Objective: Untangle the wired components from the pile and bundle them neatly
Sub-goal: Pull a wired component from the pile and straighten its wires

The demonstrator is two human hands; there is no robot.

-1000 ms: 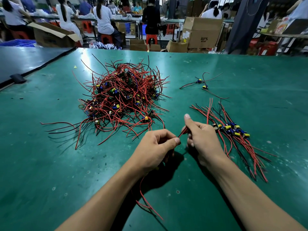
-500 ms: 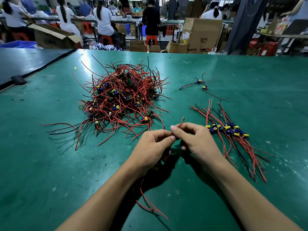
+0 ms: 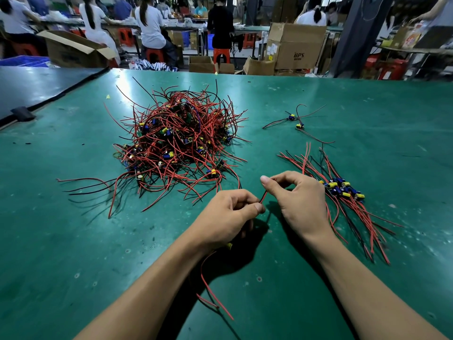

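Green tabletop (image 3: 367, 106), scuffed and speckled. Beyond it: stacked cardboard boxes (image 3: 296, 49), red stools (image 3: 221, 55), dark pillar (image 3: 353, 35), seated people (image 3: 150, 25), backs turned.

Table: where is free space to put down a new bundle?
Bare mat: near left, between the pile and the left forearm; far right, beyond the sorted wires and two loose pieces. Crowded: between pile and sorted wires, where left hand and right hand hold a wire.
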